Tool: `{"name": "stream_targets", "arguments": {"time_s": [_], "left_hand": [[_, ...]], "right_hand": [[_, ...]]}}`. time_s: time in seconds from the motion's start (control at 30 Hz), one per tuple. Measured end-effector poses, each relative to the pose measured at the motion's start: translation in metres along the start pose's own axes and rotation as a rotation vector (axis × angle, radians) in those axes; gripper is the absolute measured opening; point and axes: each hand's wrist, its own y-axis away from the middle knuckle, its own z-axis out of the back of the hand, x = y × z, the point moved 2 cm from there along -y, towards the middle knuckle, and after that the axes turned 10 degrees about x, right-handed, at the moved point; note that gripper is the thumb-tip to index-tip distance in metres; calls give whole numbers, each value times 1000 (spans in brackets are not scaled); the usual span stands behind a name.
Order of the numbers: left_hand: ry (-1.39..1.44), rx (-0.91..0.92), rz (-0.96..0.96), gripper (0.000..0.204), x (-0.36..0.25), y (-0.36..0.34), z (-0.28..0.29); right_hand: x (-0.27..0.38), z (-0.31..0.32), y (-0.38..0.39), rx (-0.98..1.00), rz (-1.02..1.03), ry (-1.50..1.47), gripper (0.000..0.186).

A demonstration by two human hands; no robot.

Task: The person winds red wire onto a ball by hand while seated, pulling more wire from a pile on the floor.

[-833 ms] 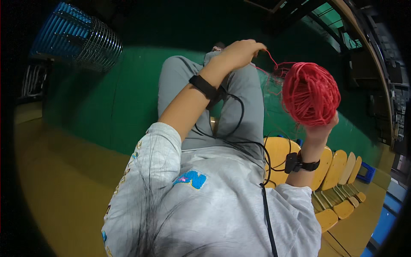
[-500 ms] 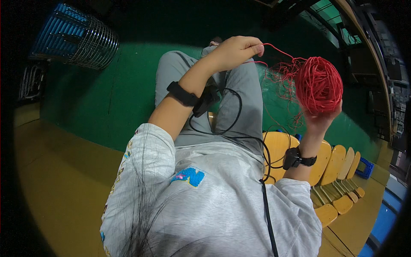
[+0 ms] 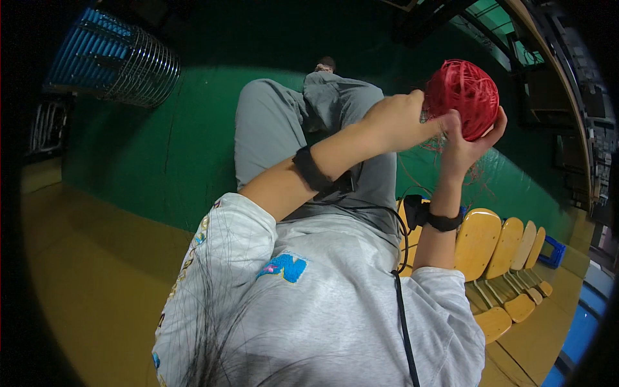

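Observation:
A ball of red cord (image 3: 463,97) sits in my right hand (image 3: 474,145), whose fingers and thumb cup it from below and from the right side. Against the ball's left side is my left hand (image 3: 403,122); its fingers are curled in, and its thumb side reaches across toward my right hand. The piece of cord between the left fingers is hidden now, though the earlier frame shows a strand pinched there. Loose, tangled cord (image 3: 476,173) hangs beneath and behind the hands. Both wrists carry black straps.
Yellow wooden chairs (image 3: 478,240) stand in a row at the right, with a blue stool (image 3: 551,251) past them. Stacked blue stools with metal legs (image 3: 138,64) lie at the upper left. A black cable (image 3: 401,309) runs down my front. The floor is green and tan.
My left hand has moved right, up against the ball. My right hand has raised the ball slightly and brought it leftward, turning it. The strand stretched between the hands no longer shows.

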Motion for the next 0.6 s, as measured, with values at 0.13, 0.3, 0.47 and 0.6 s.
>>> {"name": "stream_targets", "arguments": {"time_s": [0.13,0.3,0.47,0.6], "left_hand": [[267,91,40,86,-4,-5,-3],[587,82,-175,93,0,-13,-5],[834,42,-121,90,10,-9,0],[891,154,-35,92,18,-5,18]], "right_hand": [[8,-8,6,-37,308,476,88],[10,-8,0,44,683,761,89],[24,-11,-1,371,569,440,106],[35,-6,0,302,418,-21,90]]}}
